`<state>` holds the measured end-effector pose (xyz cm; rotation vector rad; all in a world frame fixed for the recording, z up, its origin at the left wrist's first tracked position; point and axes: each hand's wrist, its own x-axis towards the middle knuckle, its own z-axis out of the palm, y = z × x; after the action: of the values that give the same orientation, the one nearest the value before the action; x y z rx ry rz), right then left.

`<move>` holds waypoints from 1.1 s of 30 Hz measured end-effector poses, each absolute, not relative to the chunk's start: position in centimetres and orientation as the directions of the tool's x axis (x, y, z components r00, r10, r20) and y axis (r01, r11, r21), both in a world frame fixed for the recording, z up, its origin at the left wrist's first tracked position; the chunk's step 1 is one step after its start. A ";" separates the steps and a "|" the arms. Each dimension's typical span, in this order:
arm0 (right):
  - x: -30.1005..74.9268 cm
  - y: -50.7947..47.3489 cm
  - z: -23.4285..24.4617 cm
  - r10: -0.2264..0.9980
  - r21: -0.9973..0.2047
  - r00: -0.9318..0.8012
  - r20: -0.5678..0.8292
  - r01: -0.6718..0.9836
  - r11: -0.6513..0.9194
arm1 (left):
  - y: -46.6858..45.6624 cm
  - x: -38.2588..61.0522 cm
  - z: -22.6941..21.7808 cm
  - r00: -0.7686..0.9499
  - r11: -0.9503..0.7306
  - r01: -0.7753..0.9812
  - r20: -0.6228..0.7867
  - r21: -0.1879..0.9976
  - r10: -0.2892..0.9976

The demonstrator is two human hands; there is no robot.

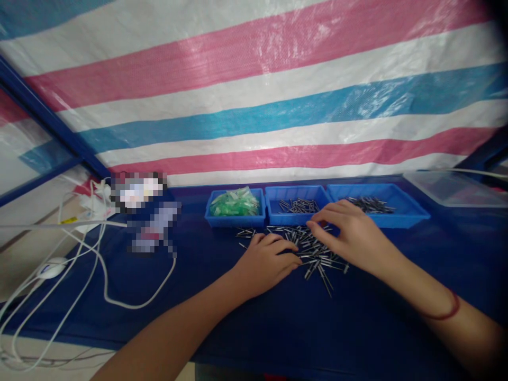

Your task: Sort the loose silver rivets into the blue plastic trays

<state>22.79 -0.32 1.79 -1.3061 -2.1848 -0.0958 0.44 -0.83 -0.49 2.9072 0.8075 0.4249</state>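
Observation:
A loose pile of thin metal pins, some with thicker dark or silvery ends, lies on the dark blue table. My left hand rests palm down at the pile's left edge, its fingers apart and the fingertips by the pins. Over the back right of the pile is my right hand, just in front of the trays. Its thumb and forefinger come together in a pinch; anything between the tips is too small to make out.
Behind the pile stand a blue tray of green plastic bags, a middle tray and a wider right tray, both holding pins. White cables loop over the table's left side. A clear plastic lid lies far right.

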 end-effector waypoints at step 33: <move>21.0 -0.9 0.7 0.744 -0.320 -0.479 0.466 0.693 0.647 | -1.3 1.3 -1.2 0.752 -0.803 0.595 0.327 0.034 0.572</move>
<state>20.97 -0.93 0.73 -1.1140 -2.2888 0.1171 1.27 -1.32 -1.20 3.0081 1.0033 0.5240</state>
